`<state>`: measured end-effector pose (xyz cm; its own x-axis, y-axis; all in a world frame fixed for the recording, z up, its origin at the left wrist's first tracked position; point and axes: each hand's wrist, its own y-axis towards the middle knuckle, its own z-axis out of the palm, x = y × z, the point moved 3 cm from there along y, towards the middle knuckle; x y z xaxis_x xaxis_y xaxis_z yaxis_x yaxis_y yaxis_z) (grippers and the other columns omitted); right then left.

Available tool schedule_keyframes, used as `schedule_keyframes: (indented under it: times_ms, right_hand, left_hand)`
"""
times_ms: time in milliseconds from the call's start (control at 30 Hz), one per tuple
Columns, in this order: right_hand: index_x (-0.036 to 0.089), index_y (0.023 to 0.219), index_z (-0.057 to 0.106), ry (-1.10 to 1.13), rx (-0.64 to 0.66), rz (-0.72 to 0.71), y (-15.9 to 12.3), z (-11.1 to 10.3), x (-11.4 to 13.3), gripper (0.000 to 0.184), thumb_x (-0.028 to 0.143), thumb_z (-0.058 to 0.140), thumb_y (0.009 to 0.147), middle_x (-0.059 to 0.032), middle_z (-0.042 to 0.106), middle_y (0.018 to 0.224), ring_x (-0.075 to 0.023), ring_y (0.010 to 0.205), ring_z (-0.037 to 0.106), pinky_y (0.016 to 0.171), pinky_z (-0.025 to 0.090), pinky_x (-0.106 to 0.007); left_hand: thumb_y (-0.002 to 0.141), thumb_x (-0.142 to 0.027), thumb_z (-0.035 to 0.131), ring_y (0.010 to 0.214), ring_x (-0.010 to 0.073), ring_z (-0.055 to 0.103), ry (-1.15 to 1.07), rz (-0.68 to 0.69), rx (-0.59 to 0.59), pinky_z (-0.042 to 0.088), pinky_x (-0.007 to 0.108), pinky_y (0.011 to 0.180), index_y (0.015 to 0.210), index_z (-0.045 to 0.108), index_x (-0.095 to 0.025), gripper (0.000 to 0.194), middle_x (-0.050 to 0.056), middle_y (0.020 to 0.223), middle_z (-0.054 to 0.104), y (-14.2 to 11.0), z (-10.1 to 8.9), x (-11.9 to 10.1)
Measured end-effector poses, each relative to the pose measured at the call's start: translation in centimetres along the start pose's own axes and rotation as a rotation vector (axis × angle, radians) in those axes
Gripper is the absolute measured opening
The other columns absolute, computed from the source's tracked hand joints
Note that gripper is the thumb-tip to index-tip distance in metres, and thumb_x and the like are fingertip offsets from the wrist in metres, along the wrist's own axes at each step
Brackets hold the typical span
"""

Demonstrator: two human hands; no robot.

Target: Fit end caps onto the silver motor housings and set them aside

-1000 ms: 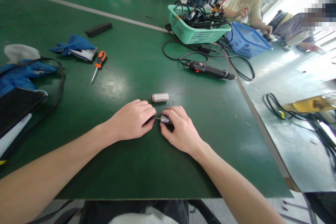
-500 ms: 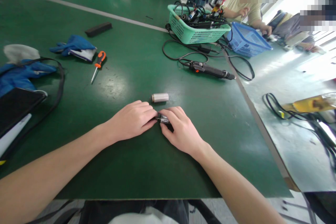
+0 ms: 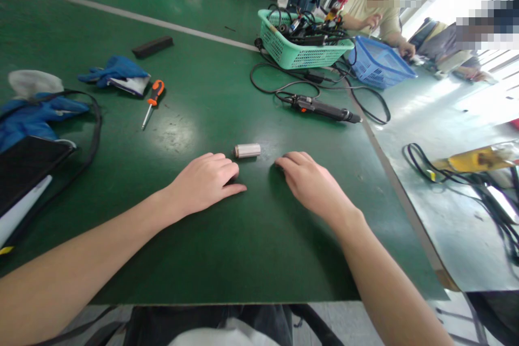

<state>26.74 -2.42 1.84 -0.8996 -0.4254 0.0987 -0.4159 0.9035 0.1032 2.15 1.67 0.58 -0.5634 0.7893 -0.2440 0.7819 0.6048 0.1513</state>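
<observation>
My left hand [image 3: 208, 181] rests on the green table, its thumb stretched out apart from the curled fingers, and nothing shows in the gap. My right hand [image 3: 310, 181] is to the right, palm down, with its fingers pressed together and bent toward the table. Something small and dark shows at those fingertips, too hidden to name. Just beyond the left fingers lies a silver metal cylinder [image 3: 247, 150] on its side, touched by neither hand.
An orange-and-black screwdriver [image 3: 153, 101], blue gloves [image 3: 117, 73] and a dark bar [image 3: 153, 46] lie left. Behind right are a corded electric screwdriver [image 3: 322, 108], a full green basket [image 3: 304, 55] and a blue basket [image 3: 377, 67]. A phone-like black slab [image 3: 32, 170] lies far left. Co-workers sit beyond.
My hands have separated: the right moved right and slightly away from me, the left stayed nearly in place with its thumb released. The small shiny metal part between them is no longer visible.
</observation>
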Motion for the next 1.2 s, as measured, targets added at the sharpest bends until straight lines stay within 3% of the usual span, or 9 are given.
schedule_keyframes:
  times_ms: [167, 267, 367, 567, 700, 833, 900, 1033, 1200]
  right_hand:
    - [0.017, 0.131, 0.067, -0.156, -0.108, 0.291, -2.4, 0.6, -12.1, 0.040, 0.014, 0.044, 0.098, -0.0165, 0.071, 0.119, -0.0321, 0.110, 0.066, 0.095, 0.057, -0.047]
    - [0.016, 0.132, 0.068, -0.178, -0.210, 0.374, -4.7, 1.0, -17.7, 0.044, 0.015, 0.043, 0.095, -0.0163, 0.073, 0.119, -0.0323, 0.110, 0.068, 0.100, 0.056, -0.049]
    - [0.019, 0.133, 0.068, -0.154, -0.286, 0.374, -6.4, 1.4, -20.3, 0.045, 0.018, 0.044, 0.094, -0.0150, 0.073, 0.124, -0.0322, 0.115, 0.068, 0.105, 0.053, -0.051]
    - [0.015, 0.145, 0.061, -0.132, -0.354, 0.449, -7.3, 2.2, -20.8, 0.053, 0.023, 0.047, 0.094, -0.0179, 0.071, 0.132, -0.0337, 0.124, 0.064, 0.109, 0.050, -0.052]
    - [0.017, 0.144, 0.060, -0.162, -0.470, 0.502, -7.2, 1.0, -19.2, 0.055, 0.024, 0.055, 0.090, -0.0170, 0.067, 0.139, -0.0354, 0.130, 0.060, 0.112, 0.048, -0.055]
    - [0.019, 0.131, 0.069, -0.124, -0.573, 0.375, -4.4, -0.7, -13.1, 0.042, 0.019, 0.053, 0.093, -0.0150, 0.072, 0.127, -0.0346, 0.123, 0.062, 0.109, 0.051, -0.055]
    - [0.019, 0.129, 0.069, 0.008, -0.530, 0.196, -1.6, -0.9, -8.4, 0.039, 0.018, 0.054, 0.093, -0.0147, 0.073, 0.122, -0.0329, 0.118, 0.064, 0.106, 0.053, -0.054]
    - [0.021, 0.141, 0.060, 0.261, -0.343, -0.181, 4.1, -0.3, 0.5, 0.045, 0.024, 0.057, 0.097, -0.0142, 0.065, 0.140, -0.0318, 0.132, 0.057, 0.113, 0.048, -0.055]
    - [0.016, 0.127, 0.066, 0.269, -0.152, -0.224, 7.4, 0.9, 4.3, 0.030, 0.026, 0.060, 0.100, -0.0153, 0.068, 0.122, -0.0304, 0.115, 0.060, 0.103, 0.052, -0.050]
  left_hand:
    - [0.100, -0.039, 0.064, 0.079, 0.0197, 0.061, -0.008, -0.012, 0.000, 0.043, 0.033, 0.075, 0.084, 0.065, -0.017, 0.028, 0.004, 0.084, 0.069, -0.2, 0.0, -0.1]
    - [0.101, -0.035, 0.062, 0.080, 0.0198, 0.061, 0.003, -0.008, -0.005, 0.044, 0.034, 0.076, 0.083, 0.064, -0.017, 0.025, 0.004, 0.084, 0.069, -0.2, 0.2, -0.1]
    - [0.100, -0.033, 0.062, 0.080, 0.0199, 0.061, 0.013, 0.001, -0.020, 0.043, 0.034, 0.076, 0.083, 0.063, -0.018, 0.023, 0.004, 0.084, 0.069, -0.2, 0.2, 0.0]
    - [0.101, -0.031, 0.060, 0.079, 0.0198, 0.061, 0.014, 0.002, -0.025, 0.043, 0.035, 0.076, 0.082, 0.062, -0.018, 0.023, 0.004, 0.084, 0.069, -0.1, 0.2, 0.1]
    - [0.101, -0.031, 0.059, 0.080, 0.0199, 0.061, 0.010, 0.000, -0.006, 0.045, 0.035, 0.077, 0.083, 0.062, -0.018, 0.023, 0.004, 0.085, 0.069, -0.1, 0.2, 0.0]
    - [0.102, -0.031, 0.056, 0.081, 0.0200, 0.062, 0.011, 0.010, -0.011, 0.047, 0.035, 0.077, 0.084, 0.064, -0.017, 0.023, 0.005, 0.085, 0.070, -0.1, 0.1, -0.1]
    - [0.101, -0.029, 0.055, 0.080, 0.0199, 0.062, 0.011, 0.021, -0.024, 0.047, 0.035, 0.076, 0.083, 0.064, -0.017, 0.023, 0.005, 0.084, 0.070, -0.1, -0.1, -0.3]
    - [0.097, -0.024, 0.055, 0.079, 0.0205, 0.062, 0.029, 0.033, -0.052, 0.048, 0.036, 0.076, 0.083, 0.064, -0.018, 0.019, 0.005, 0.083, 0.071, 0.0, -0.5, -0.6]
    - [0.095, -0.024, 0.054, 0.078, 0.0218, 0.062, 0.077, -0.014, -0.081, 0.050, 0.038, 0.076, 0.081, 0.062, -0.018, 0.017, 0.006, 0.081, 0.068, -0.1, -0.8, -0.4]
